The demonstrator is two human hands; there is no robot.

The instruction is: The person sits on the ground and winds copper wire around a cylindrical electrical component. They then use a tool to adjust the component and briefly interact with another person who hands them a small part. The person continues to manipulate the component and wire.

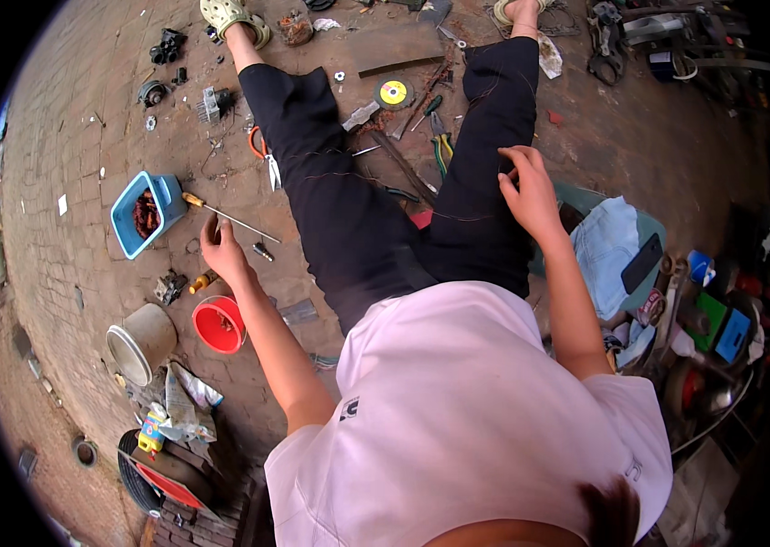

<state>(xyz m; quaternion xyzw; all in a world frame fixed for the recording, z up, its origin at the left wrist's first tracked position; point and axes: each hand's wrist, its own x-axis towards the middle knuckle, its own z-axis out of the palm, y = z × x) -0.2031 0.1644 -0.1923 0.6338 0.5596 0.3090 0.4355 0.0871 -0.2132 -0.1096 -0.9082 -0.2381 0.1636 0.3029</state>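
Note:
My left hand is beside a long screwdriver with a yellow handle, its fingertips close to the shaft. Thumb and fingers are apart with nothing visible between them; I cannot tell whether they touch the shaft. Over my right thigh hangs my right hand, fingers loosely bent and apart, holding nothing I can see. Thin copper-coloured wires lie across my dark trousers. A blue plastic basket with reddish-brown coils stands left of the screwdriver.
Between my legs lie pliers, a yellow cutting disc and a hammer. Orange-handled scissors are by my left knee. A red bucket and a white bucket stand left. A phone rests on blue cloth at right.

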